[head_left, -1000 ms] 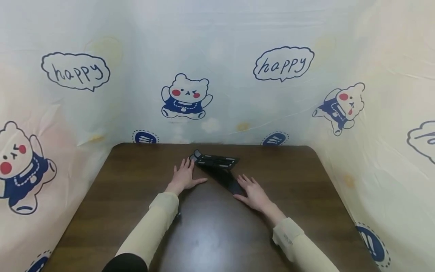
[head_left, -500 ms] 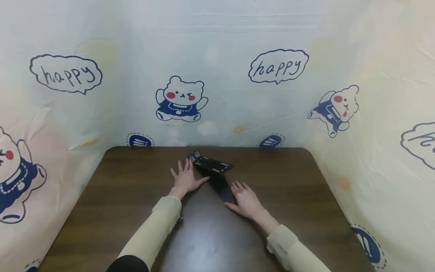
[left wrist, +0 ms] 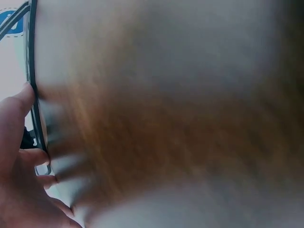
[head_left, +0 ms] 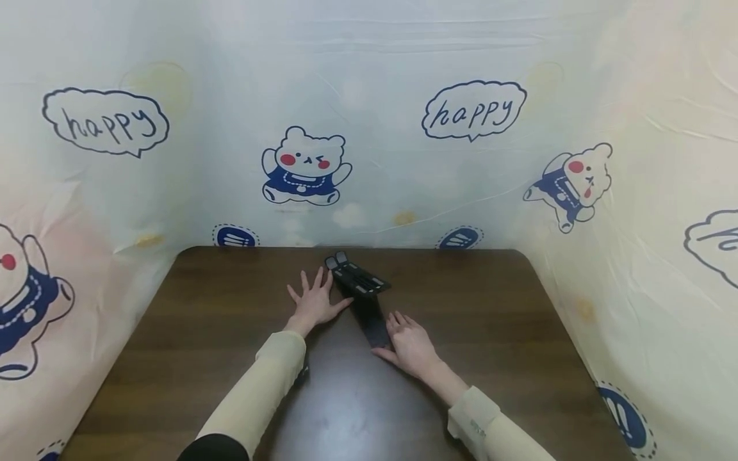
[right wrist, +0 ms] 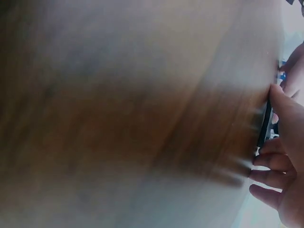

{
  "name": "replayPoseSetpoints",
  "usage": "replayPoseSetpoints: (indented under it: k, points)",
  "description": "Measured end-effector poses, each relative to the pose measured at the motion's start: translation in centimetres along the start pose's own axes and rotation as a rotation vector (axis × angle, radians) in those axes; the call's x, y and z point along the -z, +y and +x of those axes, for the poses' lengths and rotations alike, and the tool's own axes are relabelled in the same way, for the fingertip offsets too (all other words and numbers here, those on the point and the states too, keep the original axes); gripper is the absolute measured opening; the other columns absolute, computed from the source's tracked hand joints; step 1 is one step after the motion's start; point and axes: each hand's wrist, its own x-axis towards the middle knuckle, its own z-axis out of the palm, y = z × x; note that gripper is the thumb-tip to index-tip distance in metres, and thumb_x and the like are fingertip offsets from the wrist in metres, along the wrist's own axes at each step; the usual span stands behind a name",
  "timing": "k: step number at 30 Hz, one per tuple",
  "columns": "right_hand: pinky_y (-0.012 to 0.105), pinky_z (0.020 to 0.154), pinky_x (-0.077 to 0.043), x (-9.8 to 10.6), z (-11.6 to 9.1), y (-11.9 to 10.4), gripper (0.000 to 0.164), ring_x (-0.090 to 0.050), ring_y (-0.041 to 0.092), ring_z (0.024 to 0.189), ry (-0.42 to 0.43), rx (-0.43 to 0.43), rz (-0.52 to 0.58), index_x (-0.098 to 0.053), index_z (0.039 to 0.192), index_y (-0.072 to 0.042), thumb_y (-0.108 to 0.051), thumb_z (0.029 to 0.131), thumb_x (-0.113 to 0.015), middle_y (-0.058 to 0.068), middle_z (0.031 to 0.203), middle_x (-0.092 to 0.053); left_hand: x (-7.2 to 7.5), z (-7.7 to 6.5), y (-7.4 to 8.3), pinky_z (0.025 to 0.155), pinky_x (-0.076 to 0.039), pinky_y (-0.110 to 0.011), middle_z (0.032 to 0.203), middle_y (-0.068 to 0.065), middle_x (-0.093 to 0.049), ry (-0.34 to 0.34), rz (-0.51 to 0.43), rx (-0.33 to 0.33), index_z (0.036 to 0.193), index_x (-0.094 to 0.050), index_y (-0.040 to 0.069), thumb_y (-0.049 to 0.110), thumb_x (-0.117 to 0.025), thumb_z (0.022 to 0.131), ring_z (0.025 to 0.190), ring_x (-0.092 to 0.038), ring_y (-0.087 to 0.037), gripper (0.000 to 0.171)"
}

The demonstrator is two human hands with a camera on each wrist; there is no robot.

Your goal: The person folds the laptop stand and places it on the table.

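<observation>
Black stand [head_left: 363,301] between left hand [head_left: 314,304] and right hand [head_left: 410,346], both unclenched, fingers against its edges.
Wrist views crop it; beyond the right hand we see a white-marked plate [head_left: 359,278] and grey tabs [head_left: 341,257].

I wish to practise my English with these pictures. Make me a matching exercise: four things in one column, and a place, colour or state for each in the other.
1. left hand
2. folding stand
3. tabletop
4. right hand

A. dark brown
B. at the stand's near end
C. spread wide, at the stand's left side
D. black, with two tabs at its far end

Pairs: 1-C, 2-D, 3-A, 4-B
</observation>
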Motion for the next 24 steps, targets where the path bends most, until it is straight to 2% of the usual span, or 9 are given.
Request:
replayPoseSetpoints:
  k: [4, 7, 11, 13, 18, 24]
  points:
    - [0.05, 0.106, -0.064, -0.1, 0.1, -0.1, 0.072, -0.077, 0.036, 0.126, 0.002, 0.02, -0.025, -0.079, 0.126, 0.004, -0.062, 0.098, -0.076, 0.022, 0.132, -0.079, 0.2, 0.2, 0.2, 0.122, 0.003, -0.093, 0.186, -0.021, -0.009, -0.014, 0.0, 0.007, 0.175, -0.025, 0.012, 0.07, -0.064, 0.101, 0.167, 0.005, -0.063, 0.101]
    - [0.044, 0.109, -0.062, -0.1, 0.2, -0.2, 0.068, -0.078, 0.032, 0.127, -0.007, 0.044, -0.079, -0.08, 0.127, 0.001, -0.06, 0.097, -0.077, 0.019, 0.131, -0.08, 0.4, 0.6, 0.4, 0.122, 0.008, -0.093, 0.186, -0.022, -0.005, -0.051, -0.031, 0.013, 0.176, -0.024, 0.015, 0.066, -0.064, 0.103, 0.166, 0.011, -0.063, 0.098]
    - [0.037, 0.106, -0.064, 0.0, 0.3, -0.4, 0.059, -0.079, 0.028, 0.124, 0.001, 0.116, -0.15, -0.083, 0.124, -0.002, -0.055, 0.097, -0.079, 0.015, 0.128, -0.082, 0.7, 0.8, 0.5, 0.119, 0.01, -0.094, 0.186, -0.022, 0.002, -0.112, -0.047, 0.036, 0.177, -0.02, 0.019, 0.061, -0.063, 0.105, 0.165, 0.016, -0.064, 0.094]
    - [0.035, 0.103, -0.065, 0.0, 0.3, -0.5, 0.056, -0.079, 0.027, 0.123, 0.004, 0.145, -0.162, -0.083, 0.124, -0.004, -0.053, 0.097, -0.08, 0.013, 0.128, -0.082, 0.9, 0.7, 0.5, 0.118, 0.008, -0.096, 0.186, -0.022, 0.003, -0.128, -0.032, 0.046, 0.177, -0.02, 0.02, 0.061, -0.063, 0.106, 0.165, 0.015, -0.065, 0.092]
    - [0.037, 0.098, -0.066, -0.4, 0.2, -0.4, 0.052, -0.08, 0.03, 0.123, 0.016, 0.162, -0.125, -0.083, 0.123, -0.005, -0.05, 0.097, -0.081, 0.013, 0.129, -0.082, 0.9, 0.8, 0.7, 0.117, 0.007, -0.096, 0.186, -0.021, 0.006, -0.154, -0.022, 0.057, 0.177, -0.021, 0.025, 0.058, -0.061, 0.108, 0.164, 0.017, -0.065, 0.087]
    - [0.041, 0.106, -0.064, 0.7, 0.6, -0.5, 0.047, -0.073, 0.038, 0.134, -0.107, 0.145, -0.017, -0.081, 0.13, -0.007, -0.044, 0.102, -0.078, 0.014, 0.138, -0.078, 1.1, 1.0, 1.2, 0.116, 0.01, -0.097, 0.185, -0.021, 0.011, -0.177, -0.03, 0.052, 0.176, -0.024, 0.03, 0.055, -0.06, 0.11, 0.162, 0.022, -0.066, 0.08]
